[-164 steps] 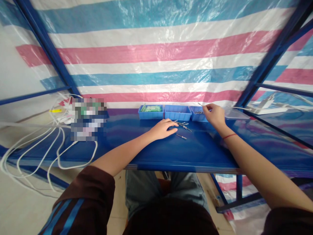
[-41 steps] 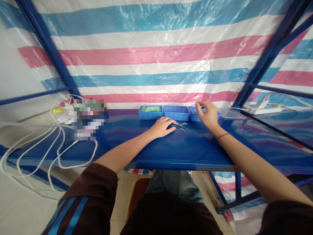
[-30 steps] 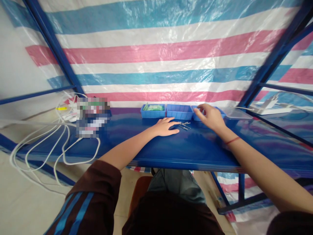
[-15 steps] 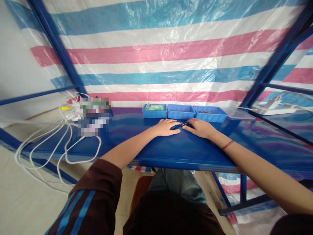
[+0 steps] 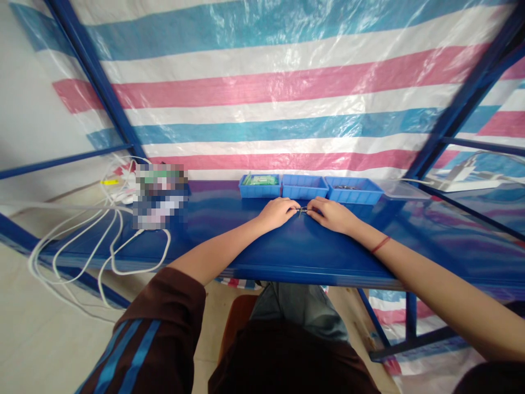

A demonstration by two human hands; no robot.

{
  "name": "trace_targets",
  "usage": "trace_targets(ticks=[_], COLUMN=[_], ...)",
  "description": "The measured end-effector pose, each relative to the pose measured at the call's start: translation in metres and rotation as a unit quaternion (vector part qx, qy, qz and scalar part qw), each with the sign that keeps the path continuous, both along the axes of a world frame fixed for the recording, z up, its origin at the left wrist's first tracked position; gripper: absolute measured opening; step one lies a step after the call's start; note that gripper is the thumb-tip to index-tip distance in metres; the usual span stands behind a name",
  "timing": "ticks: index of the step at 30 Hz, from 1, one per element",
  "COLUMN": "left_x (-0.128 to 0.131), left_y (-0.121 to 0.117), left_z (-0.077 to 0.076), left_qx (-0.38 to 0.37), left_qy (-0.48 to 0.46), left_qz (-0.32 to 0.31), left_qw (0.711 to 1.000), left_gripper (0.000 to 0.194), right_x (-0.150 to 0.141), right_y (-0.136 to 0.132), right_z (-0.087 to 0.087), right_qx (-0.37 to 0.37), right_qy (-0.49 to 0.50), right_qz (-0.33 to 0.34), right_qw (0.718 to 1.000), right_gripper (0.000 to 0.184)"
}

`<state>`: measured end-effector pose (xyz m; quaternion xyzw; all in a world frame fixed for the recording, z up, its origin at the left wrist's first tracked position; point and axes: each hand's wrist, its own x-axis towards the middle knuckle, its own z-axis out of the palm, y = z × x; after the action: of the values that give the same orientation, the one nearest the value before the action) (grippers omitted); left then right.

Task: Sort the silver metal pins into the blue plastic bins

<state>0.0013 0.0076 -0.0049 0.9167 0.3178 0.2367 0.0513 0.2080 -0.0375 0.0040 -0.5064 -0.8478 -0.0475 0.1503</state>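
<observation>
Over the blue table, my left hand point(image 5: 279, 212) is closed, thumb and fingers pinching the left end of a small, thin, dark and silvery metal piece point(image 5: 302, 210). My right hand point(image 5: 331, 214) pinches its right end. Between the fingertips the piece shows a crossed shape; its exact kind is too small to make out. Just behind my hands stand three blue bins: a left bin point(image 5: 260, 191) with green-and-white packets point(image 5: 261, 179), a middle bin point(image 5: 304, 190), and a right bin point(image 5: 355, 195) holding small metallic pieces point(image 5: 345, 187).
White cables point(image 5: 117, 262) loop over the left part of the table point(image 5: 262, 257), beside a blurred-out patch. A clear plastic lid point(image 5: 404, 190) lies right of the bins. Blue frame posts point(image 5: 447, 120) and a striped plastic sheet point(image 5: 262, 87) enclose the back.
My left fingers have gone from stretched out to pinching, and my right fingers have closed too. The metal piece now shows between both hands, which are slightly farther apart.
</observation>
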Motion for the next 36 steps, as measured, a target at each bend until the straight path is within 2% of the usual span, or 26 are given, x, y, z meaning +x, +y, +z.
trace_targets(ticks=[6, 12, 14, 17, 23, 27, 36], left_x=[-0.001, -0.001, -0.001, -0.001, 0.004, 0.007, 0.008], left_y=[-0.003, -0.004, -0.005, -0.008, -0.014, -0.015, -0.017], left_z=[0.004, 0.004, 0.004, 0.005, 0.010, 0.011, 0.012], left_qx=[-0.018, -0.033, -0.049, -0.082, -0.148, -0.174, -0.185], left_qy=[-0.034, -0.033, -0.064, -0.145, -0.266, -0.290, -0.300], left_qz=[0.033, 0.031, 0.031, 0.014, -0.011, -0.010, -0.008], left_qw=[0.999, 0.998, 0.996, 0.986, 0.953, 0.941, 0.936], left_gripper=[0.021, 0.022, 0.026, 0.022, 0.018, 0.017, 0.016], right_x=[-0.004, -0.005, -0.006, -0.007, -0.009, -0.012, -0.013], right_y=[-0.004, -0.005, -0.005, -0.004, -0.002, -0.003, -0.005], right_z=[0.001, 0.006, 0.007, 0.007, 0.005, 0.006, 0.005], right_qx=[0.039, 0.038, 0.027, 0.008, -0.034, -0.055, -0.084], right_qy=[-0.011, 0.098, 0.152, 0.217, 0.295, 0.316, 0.304], right_qz=[-0.020, -0.007, 0.007, 0.021, 0.049, 0.059, 0.074], right_qw=[0.999, 0.994, 0.988, 0.976, 0.954, 0.945, 0.946], right_gripper=[0.025, 0.028, 0.030, 0.035, 0.045, 0.048, 0.047])
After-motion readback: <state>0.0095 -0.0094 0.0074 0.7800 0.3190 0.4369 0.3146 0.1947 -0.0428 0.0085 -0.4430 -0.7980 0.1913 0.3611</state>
